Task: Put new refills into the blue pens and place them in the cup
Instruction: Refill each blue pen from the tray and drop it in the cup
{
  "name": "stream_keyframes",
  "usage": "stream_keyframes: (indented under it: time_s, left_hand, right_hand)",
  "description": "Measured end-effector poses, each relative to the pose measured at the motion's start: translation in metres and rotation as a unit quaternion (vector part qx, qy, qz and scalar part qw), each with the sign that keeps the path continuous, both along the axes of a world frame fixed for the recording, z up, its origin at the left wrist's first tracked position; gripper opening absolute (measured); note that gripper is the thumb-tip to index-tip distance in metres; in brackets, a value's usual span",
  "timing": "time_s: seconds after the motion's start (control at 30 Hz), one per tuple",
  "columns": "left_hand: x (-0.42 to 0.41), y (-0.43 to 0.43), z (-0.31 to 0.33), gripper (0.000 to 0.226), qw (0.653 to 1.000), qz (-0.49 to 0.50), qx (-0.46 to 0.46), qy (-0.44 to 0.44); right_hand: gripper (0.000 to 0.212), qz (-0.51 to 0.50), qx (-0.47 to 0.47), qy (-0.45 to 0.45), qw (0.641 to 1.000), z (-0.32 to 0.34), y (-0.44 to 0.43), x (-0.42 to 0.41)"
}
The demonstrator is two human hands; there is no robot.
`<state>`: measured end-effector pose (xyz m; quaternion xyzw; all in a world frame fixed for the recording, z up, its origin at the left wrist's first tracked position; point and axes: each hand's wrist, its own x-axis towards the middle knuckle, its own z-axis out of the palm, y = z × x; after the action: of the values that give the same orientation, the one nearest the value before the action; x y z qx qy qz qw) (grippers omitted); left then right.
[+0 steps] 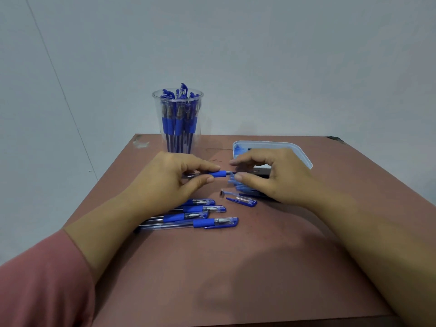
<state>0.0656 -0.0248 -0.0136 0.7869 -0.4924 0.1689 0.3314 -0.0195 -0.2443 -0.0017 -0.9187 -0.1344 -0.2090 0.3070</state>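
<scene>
Blue-gripped pen (218,173) in left hand (165,178) pinch, refill (232,172) in right hand (276,178) pinch; labels (179,112) unreadable.

Blue-gripped pens (188,218), clear cup (177,121), reddish-brown table (236,267), pale-blue-rimmed tray (299,151), pink sleeve (40,284)

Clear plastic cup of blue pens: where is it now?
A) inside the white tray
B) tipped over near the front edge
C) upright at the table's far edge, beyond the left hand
C: the clear plastic cup stands upright at the far edge of the brown table, just beyond the left hand.
</scene>
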Motion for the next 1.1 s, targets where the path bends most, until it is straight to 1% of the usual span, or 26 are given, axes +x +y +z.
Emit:
stream_keyframes:
  time_s: [0.07, 0.17, 0.4, 0.53, 0.67, 0.73, 0.87, 0.93, 1.0, 1.1]
  left_hand:
    - [0.003, 0.000, -0.001, 0.023, 1.000, 0.007, -0.001, -0.001]
    - [0.005, 0.000, -0.003, 0.024, 1.000, 0.013, 0.001, 0.002]
    - [0.005, -0.001, -0.004, 0.024, 1.000, 0.005, 0.006, 0.017]
    - [0.010, 0.003, -0.005, 0.023, 0.999, 0.025, 0.005, 0.023]
    - [0.016, 0.007, -0.005, 0.021, 0.998, 0.052, 0.005, 0.046]
    - [0.018, 0.008, -0.005, 0.022, 0.997, 0.061, 0.005, 0.048]
    - [0.018, 0.008, -0.006, 0.022, 0.997, 0.060, 0.007, 0.046]
    - [0.018, 0.009, -0.006, 0.022, 0.997, 0.059, 0.008, 0.046]
    - [0.019, 0.009, -0.007, 0.022, 0.997, 0.060, 0.008, 0.048]
    - [0.019, 0.008, -0.007, 0.023, 0.997, 0.061, 0.010, 0.044]
  right_hand:
    - [0.018, -0.007, -0.004, 0.003, 1.000, 0.000, 0.001, 0.001]
    - [0.025, -0.023, -0.013, 0.003, 1.000, -0.001, -0.006, 0.002]
    - [0.019, 0.000, -0.012, 0.015, 1.000, -0.002, -0.004, 0.004]
    - [0.022, -0.041, -0.007, 0.019, 0.999, 0.000, -0.023, 0.000]
    - [0.014, -0.083, -0.007, 0.010, 0.996, 0.002, -0.039, -0.004]
    - [0.012, -0.096, -0.028, 0.008, 0.995, 0.001, -0.043, -0.003]
    - [0.014, -0.094, -0.147, 0.004, 0.985, -0.006, -0.048, 0.004]
    - [0.015, -0.092, -0.182, 0.005, 0.979, -0.008, -0.049, 0.006]
    - [0.014, -0.092, -0.193, 0.000, 0.977, -0.009, -0.050, 0.008]
    - [0.014, -0.087, -0.183, -0.005, 0.979, -0.009, -0.054, 0.009]
